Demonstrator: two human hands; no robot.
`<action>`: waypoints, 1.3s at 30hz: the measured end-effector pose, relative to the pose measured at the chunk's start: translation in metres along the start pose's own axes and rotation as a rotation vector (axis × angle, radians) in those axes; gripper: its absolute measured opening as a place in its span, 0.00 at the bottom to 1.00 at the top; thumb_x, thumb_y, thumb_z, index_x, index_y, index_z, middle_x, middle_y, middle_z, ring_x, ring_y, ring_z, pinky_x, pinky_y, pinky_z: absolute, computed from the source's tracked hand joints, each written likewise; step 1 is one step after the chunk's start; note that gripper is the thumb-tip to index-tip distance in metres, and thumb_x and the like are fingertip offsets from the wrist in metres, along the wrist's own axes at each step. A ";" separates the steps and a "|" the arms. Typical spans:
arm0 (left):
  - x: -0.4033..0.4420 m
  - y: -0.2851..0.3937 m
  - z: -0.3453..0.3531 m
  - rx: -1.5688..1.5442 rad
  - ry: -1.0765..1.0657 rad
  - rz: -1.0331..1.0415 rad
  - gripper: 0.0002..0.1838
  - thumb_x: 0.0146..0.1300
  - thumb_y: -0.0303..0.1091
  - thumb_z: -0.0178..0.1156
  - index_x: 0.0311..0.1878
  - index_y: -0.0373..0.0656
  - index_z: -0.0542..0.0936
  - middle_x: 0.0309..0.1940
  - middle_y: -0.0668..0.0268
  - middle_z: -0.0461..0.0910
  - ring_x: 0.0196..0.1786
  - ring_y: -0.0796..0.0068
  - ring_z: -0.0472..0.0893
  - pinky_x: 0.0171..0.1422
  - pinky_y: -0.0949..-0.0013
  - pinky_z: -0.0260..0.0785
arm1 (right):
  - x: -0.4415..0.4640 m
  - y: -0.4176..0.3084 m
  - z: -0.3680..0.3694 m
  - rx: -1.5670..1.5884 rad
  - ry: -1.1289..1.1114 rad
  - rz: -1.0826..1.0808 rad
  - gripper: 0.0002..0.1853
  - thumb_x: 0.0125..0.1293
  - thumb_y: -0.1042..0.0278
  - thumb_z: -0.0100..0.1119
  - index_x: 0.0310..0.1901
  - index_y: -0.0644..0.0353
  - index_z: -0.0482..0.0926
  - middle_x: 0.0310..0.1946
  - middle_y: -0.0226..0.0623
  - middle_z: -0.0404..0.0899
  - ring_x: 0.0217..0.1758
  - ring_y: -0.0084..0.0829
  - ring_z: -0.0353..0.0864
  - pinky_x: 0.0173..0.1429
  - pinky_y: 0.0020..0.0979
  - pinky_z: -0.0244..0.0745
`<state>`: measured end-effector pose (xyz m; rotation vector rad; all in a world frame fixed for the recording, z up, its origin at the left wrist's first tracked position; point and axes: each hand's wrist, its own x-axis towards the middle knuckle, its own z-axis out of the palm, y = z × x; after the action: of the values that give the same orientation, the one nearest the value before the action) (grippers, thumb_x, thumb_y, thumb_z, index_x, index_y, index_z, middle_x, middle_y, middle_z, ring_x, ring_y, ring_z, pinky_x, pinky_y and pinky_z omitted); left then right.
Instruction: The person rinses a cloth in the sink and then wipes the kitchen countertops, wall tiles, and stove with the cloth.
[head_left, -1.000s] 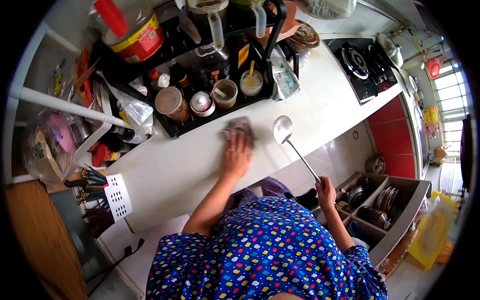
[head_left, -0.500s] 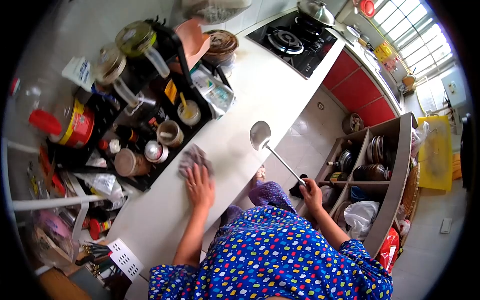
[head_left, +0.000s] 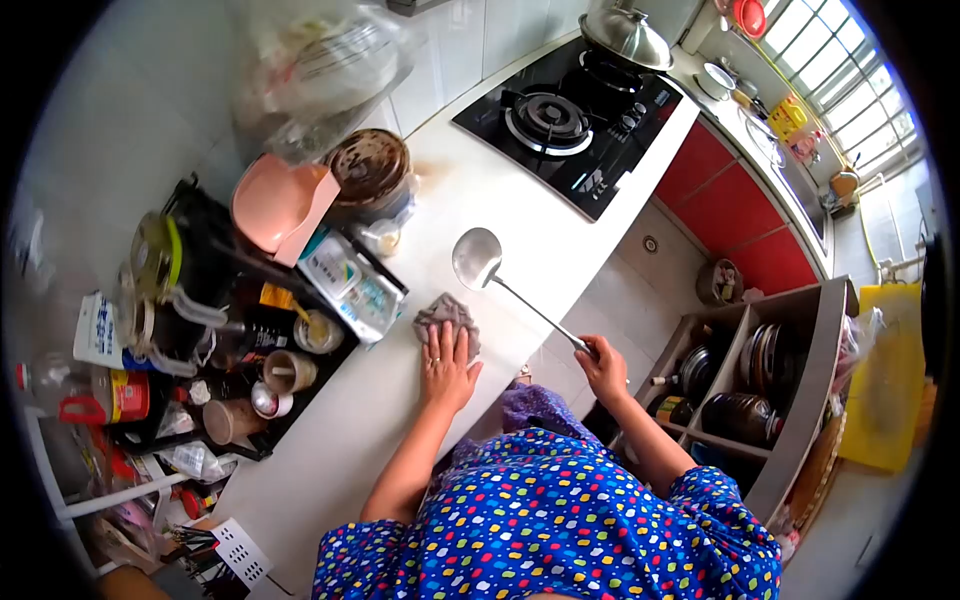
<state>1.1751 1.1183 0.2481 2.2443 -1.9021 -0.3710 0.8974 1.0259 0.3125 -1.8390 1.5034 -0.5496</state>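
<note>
A crumpled grey-brown cloth point(head_left: 462, 310) lies bunched on the white countertop point(head_left: 385, 400). My left hand point(head_left: 448, 372) presses down over it, fingers on top, holding it against the surface; its underside is hidden. In my right hand point(head_left: 603, 368) is the handle end of a metal ladle point(head_left: 475, 258), closed fingers wrapped round it. The ladle slants up and left across the counter's front edge, its round bowl over the countertop beyond the cloth. Whether the bowl touches the surface I cannot tell.
Left of the cloth, a black rack point(head_left: 335, 375) holds jars, bottles and a silver packet point(head_left: 350, 280). Behind it are a pink scoop point(head_left: 275, 205) and a brown-lidded container point(head_left: 370, 165). A gas stove point(head_left: 550, 120) lies ahead. On my right, an open cabinet point(head_left: 735, 320) holds dishes.
My view has shifted along the counter toward the stove. My left hand and the cloth have moved along the countertop, closer to the stove. The ladle stays in my right hand.
</note>
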 end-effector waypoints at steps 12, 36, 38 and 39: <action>0.085 0.127 0.030 -0.030 0.032 0.121 0.40 0.58 0.49 0.64 0.72 0.50 0.62 0.73 0.58 0.55 0.76 0.52 0.51 0.77 0.49 0.47 | 0.160 -0.023 -0.038 -0.307 -0.309 -0.704 0.14 0.54 0.66 0.67 0.43 0.54 0.80 0.30 0.36 0.79 0.36 0.41 0.82 0.39 0.41 0.77; -0.042 0.080 0.045 -0.243 0.073 -0.033 0.12 0.62 0.33 0.54 0.43 0.41 0.83 0.43 0.54 0.82 0.51 0.55 0.80 0.61 0.54 0.69 | 0.065 -0.145 0.242 -0.189 -0.836 -1.208 0.17 0.61 0.61 0.61 0.51 0.52 0.77 0.46 0.34 0.78 0.48 0.38 0.80 0.50 0.40 0.76; -0.036 0.081 0.027 -0.302 0.027 -0.051 0.12 0.63 0.33 0.54 0.43 0.40 0.82 0.44 0.53 0.81 0.51 0.55 0.80 0.59 0.54 0.70 | 0.068 -0.145 0.245 -0.179 -0.786 -1.250 0.16 0.61 0.61 0.61 0.50 0.52 0.78 0.47 0.33 0.77 0.48 0.38 0.79 0.51 0.39 0.76; -0.033 0.083 0.016 -0.362 -0.023 -0.072 0.12 0.64 0.33 0.53 0.44 0.39 0.82 0.45 0.52 0.81 0.51 0.55 0.80 0.57 0.54 0.71 | 0.069 -0.145 0.245 -0.167 -0.739 -1.289 0.15 0.62 0.61 0.61 0.49 0.51 0.79 0.48 0.33 0.76 0.48 0.38 0.79 0.51 0.39 0.76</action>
<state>1.0877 1.1372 0.2597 2.0760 -1.6113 -0.6921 1.1826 1.0318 0.2472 -2.5767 -0.2441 -0.2024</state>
